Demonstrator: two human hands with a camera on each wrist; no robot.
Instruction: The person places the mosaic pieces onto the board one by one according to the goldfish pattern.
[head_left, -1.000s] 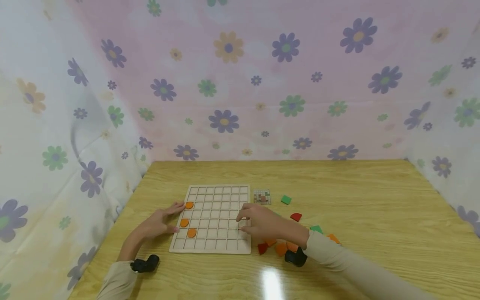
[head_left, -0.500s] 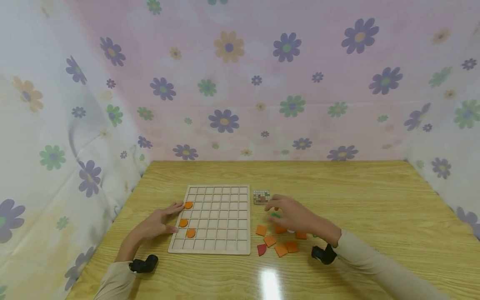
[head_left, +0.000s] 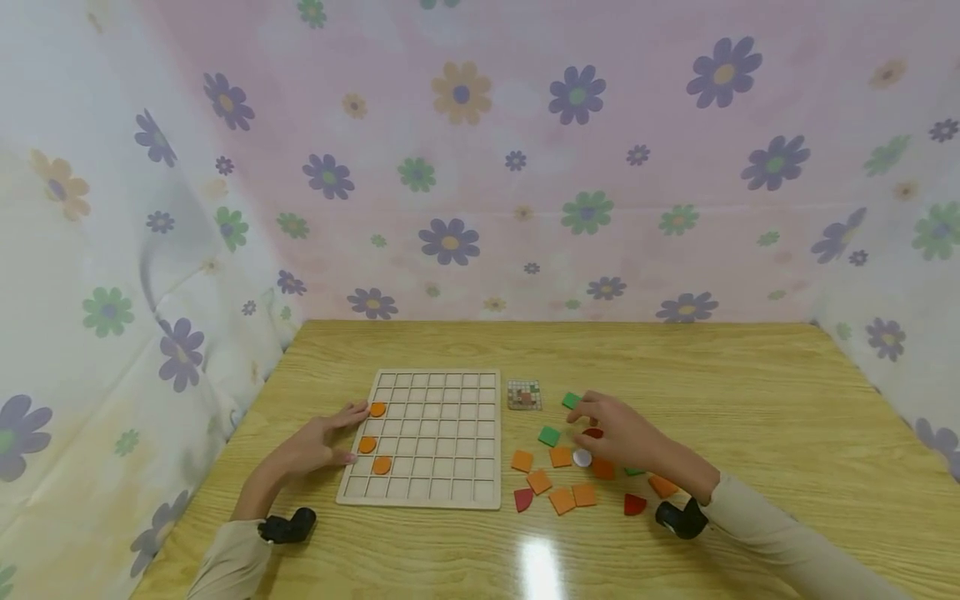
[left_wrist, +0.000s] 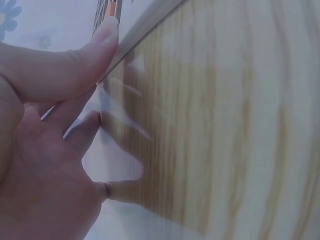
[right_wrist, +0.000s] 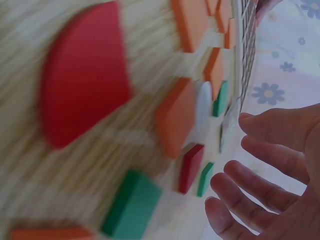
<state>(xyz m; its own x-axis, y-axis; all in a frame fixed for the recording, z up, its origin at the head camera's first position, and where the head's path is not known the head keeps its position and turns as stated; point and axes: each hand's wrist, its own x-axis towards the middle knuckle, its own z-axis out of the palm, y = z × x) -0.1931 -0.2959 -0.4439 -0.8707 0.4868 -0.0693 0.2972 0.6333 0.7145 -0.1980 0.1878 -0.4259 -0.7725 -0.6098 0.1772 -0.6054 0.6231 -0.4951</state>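
A wooden grid board [head_left: 450, 427] lies on the table, with orange discs [head_left: 382, 465] in cells near its left side. My left hand [head_left: 311, 443] rests along the board's left edge with extended fingers, and the thumb touches the frame in the left wrist view. To the right of the board, my right hand [head_left: 618, 429] is over the loose pieces, its fingers loosely bent around nothing. Nearest its fingertips are a green square tile [head_left: 572, 401], a second green tile [head_left: 549, 436] and a red piece [head_left: 592, 432], which the hand partly hides.
A small patterned grid card [head_left: 524, 395] lies beside the board's upper right. Several orange square tiles [head_left: 522, 461], a white disc [head_left: 582, 457] and red quarter-round pieces [head_left: 634, 504] are scattered right of the board. Flowered cloth [head_left: 480, 183] hangs behind the table.
My right hand has moved right, from over the board's right edge to over the loose pieces, uncovering several tiles. The left hand and the orange discs on the board stay put.
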